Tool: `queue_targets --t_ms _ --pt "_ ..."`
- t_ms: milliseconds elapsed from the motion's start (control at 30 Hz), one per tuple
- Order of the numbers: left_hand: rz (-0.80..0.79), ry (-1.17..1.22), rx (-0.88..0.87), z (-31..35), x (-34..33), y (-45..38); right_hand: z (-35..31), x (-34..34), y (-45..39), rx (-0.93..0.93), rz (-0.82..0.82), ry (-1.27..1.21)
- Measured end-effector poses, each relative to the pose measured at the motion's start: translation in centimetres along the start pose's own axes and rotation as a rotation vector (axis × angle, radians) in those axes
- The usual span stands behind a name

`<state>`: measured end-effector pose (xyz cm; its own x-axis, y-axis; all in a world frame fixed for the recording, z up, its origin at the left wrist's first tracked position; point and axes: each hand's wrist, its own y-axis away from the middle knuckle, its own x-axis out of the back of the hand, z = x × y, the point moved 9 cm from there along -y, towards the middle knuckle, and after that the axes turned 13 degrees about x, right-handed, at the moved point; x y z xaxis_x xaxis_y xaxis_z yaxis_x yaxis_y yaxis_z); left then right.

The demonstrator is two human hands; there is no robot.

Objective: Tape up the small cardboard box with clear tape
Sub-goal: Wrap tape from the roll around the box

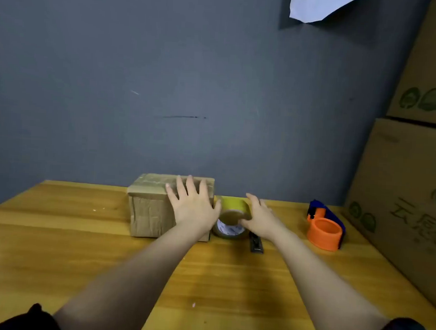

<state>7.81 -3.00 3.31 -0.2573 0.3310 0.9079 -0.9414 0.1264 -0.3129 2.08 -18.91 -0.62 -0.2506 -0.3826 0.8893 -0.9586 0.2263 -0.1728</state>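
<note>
Wooden table [53, 244]: small cardboard box [149, 211] lengthwise left-right under flat, unclenched left hand [194, 206]; right hand [259, 216] grasps tape roll [231, 221].

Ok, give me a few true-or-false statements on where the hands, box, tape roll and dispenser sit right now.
1. The left hand lies flat on the small brown cardboard box. True.
2. The right hand grips the orange and blue tape dispenser. False: it is on the yellowish clear tape roll; the dispenser stands apart, untouched.
3. The tape roll is right of the box. True.
4. The box sits at the wooden table's near edge. False: it is at the far edge, by the grey wall.
</note>
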Motion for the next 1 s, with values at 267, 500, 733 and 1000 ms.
queue_targets --t_ms 267,500,733,1000 --pt "0.057 -0.003 -0.052 -0.2 0.5 -0.4 -0.3 0.4 0.3 0.019 0.062 0.06" --pt "0.01 0.088 -0.211 -0.3 1.1 0.3 -0.8 1.0 3.1 -0.022 0.064 0.088" --pt "-0.199 0.148 -0.331 -0.6 1.0 0.6 -1.9 0.4 6.9 -0.023 0.066 0.057" --pt "-0.302 0.24 -0.492 -1.3 1.7 1.3 -5.3 -0.7 9.5 0.037 0.079 0.069"
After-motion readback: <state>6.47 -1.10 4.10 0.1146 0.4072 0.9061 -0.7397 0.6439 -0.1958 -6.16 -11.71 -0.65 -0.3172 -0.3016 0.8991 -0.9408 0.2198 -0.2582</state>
